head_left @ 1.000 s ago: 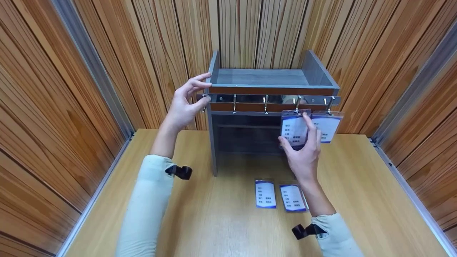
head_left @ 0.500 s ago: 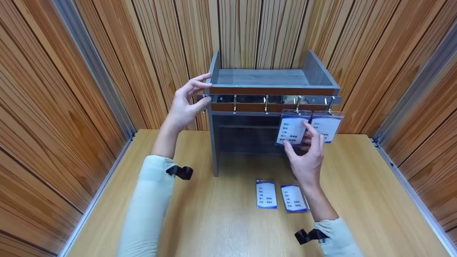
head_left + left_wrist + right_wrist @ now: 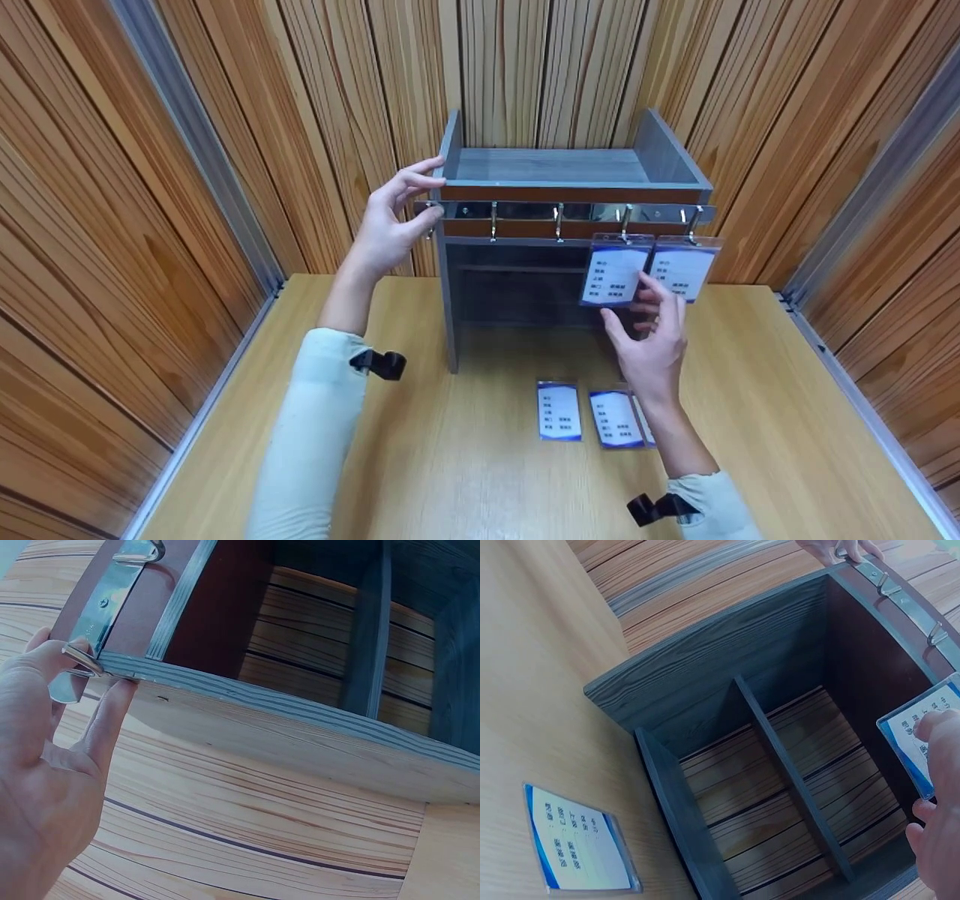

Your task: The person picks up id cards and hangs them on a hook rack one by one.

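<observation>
In the head view, my left hand [image 3: 394, 214] grips the left end of the metal hook rail [image 3: 525, 211], thumb on its front and fingers against the side of the grey shelf unit [image 3: 448, 300]. A clear-sleeved ID badge [image 3: 616, 276] hangs from the fourth hook, and a second badge [image 3: 681, 266] from the hook at the right end. My right hand [image 3: 651, 341] is just below and right of the first badge, index fingertip at its right edge, thumb apart from it. The right wrist view shows that badge [image 3: 915, 739] with the fingers in front.
Several more badges lie on the wooden table: one badge [image 3: 559, 411], another badge [image 3: 617, 418], and part of one behind the right wrist. Bare hooks, such as the middle hook [image 3: 559, 223], stick out along the rail. Wood-panelled walls [image 3: 150, 150] enclose the table [image 3: 420, 480].
My right hand has let go of the badge on the fourth hook and drawn down and right, its thumb coming off the badge. The left hand stays in place.
</observation>
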`<state>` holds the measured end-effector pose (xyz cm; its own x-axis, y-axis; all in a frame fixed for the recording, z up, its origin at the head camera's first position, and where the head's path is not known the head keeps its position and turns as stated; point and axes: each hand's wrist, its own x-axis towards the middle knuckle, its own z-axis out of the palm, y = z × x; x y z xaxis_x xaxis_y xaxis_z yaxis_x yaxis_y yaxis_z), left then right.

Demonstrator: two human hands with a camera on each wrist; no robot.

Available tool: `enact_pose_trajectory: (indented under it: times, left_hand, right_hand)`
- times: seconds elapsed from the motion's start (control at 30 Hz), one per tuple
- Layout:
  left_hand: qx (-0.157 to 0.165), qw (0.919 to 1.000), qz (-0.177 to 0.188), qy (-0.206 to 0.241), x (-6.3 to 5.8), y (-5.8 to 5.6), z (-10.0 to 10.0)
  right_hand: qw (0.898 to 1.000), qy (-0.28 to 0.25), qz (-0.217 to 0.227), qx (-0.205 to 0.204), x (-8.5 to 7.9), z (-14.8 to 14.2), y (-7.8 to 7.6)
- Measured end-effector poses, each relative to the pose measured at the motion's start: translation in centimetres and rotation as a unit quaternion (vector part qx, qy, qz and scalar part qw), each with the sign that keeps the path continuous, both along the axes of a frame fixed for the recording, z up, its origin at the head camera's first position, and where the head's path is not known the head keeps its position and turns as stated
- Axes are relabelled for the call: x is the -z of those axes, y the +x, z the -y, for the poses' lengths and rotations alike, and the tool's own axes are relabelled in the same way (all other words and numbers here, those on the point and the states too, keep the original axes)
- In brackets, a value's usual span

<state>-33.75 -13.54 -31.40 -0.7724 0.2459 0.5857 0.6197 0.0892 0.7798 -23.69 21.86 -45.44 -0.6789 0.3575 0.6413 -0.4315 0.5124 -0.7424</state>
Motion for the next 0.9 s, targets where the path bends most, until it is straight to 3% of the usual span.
enact_pose_trajectory:
  times: [0.47,0.9]
  left_hand:
    - [-0.005,1.0000,0.003,-0.007,0.0,-0.1,-0.2]
    - [-0.004,1.0000,0.005,-0.005,-0.1,0.0,-0.3]
  right_hand:
    - [0.999,0.018,0.026,-0.012,1.2,-1.4,0.5]
    - [0.998,0.056,0.014,-0.031,3.9,-2.5,0.8]
